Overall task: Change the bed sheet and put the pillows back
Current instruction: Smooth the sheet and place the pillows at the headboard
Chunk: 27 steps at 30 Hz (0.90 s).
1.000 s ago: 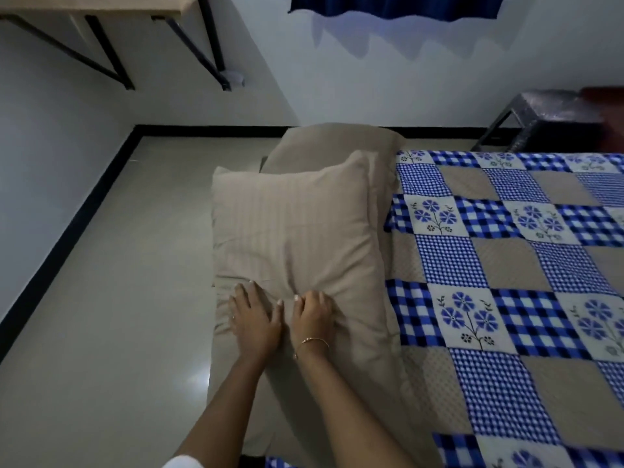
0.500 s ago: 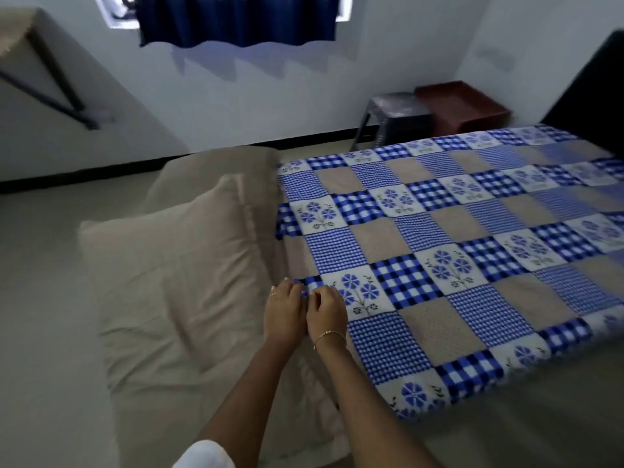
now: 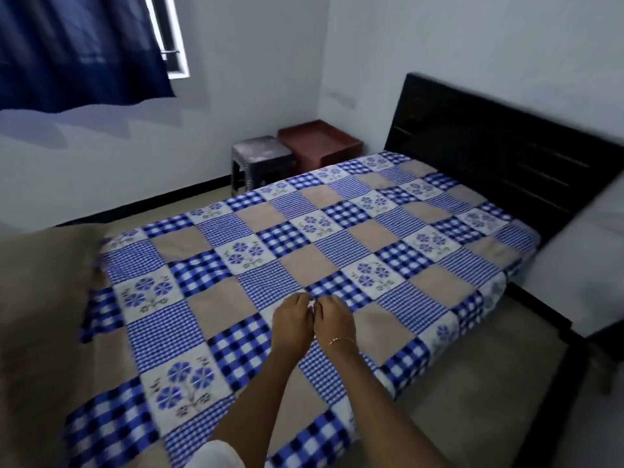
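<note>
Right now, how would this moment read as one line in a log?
stage: sheet on | left hand: over checked sheet, fingers curled | right hand: same, beside it | beige pillows: at left, not by headboard

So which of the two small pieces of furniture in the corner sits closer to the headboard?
The reddish-brown cabinet; the grey stool stands on its window side.

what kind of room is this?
Most likely a small bedroom in a home. A bed with a dark headboard wears a blue patchwork sheet, tan pillows sit at its left edge, and a curtained window is in the wall behind.
</note>
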Available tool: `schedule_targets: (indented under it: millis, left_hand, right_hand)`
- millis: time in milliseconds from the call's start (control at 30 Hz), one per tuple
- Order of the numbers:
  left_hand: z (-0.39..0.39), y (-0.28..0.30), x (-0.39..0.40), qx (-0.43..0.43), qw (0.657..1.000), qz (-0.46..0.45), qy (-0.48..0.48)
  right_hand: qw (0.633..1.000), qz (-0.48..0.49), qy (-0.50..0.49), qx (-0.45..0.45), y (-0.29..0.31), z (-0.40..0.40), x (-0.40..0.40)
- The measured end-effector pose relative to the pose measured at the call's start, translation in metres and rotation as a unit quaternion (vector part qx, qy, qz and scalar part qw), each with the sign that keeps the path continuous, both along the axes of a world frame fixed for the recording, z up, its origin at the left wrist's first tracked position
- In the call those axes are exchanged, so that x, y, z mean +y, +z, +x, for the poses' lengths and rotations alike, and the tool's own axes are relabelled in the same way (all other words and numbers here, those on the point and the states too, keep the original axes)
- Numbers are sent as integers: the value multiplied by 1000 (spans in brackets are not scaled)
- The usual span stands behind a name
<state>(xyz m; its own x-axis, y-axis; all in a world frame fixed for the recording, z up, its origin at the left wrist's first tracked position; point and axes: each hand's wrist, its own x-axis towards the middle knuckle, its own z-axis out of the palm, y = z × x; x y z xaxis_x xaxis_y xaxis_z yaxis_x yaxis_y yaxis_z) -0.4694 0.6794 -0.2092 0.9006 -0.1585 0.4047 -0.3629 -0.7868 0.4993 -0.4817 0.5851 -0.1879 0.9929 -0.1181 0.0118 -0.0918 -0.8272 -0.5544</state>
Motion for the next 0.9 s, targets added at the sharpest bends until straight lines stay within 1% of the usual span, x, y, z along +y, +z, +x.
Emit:
schedule_targets:
  millis: [67,167,233,333,400,467,600,733,800,867,900]
  left_hand:
    - [26,2,-56,-5,1000,-6,-13]
    - [63,1,-125,11,999,20,-31]
    - [89,-4,-162,39,998,10,-49]
    - [141,-11,-213,46,998,18,-44]
    - [179,-21,-246,75,996,8,-49]
    - [216,-36,-276,97,994,-23,-34]
    - [292,-53,-336,137,990,-35,-12]
    - [371,-71,-393,155,988,-17,8]
    - [411,-83,-418,147,989,4,25]
    - [450,-100,-447,153,988,14,21]
    - [470,-110,-461,152,988,26,24]
  right_hand:
    - [1000,-3,2,19,4,25,-56]
    - [999,-23,7,29,4,61,-125]
    - [999,-31,7,37,-1,88,-164]
    - [999,-27,2,40,-13,140,-218]
    - [999,-27,5,45,-22,179,-250]
    - [998,-27,9,49,-31,219,-279]
    - [997,-24,32,67,-51,297,-337]
    - [995,-35,69,58,-73,382,-402]
    - [995,-33,79,51,-88,421,-427]
    - [995,-23,90,44,-114,462,-450]
    - [994,-22,101,26,-129,483,-461]
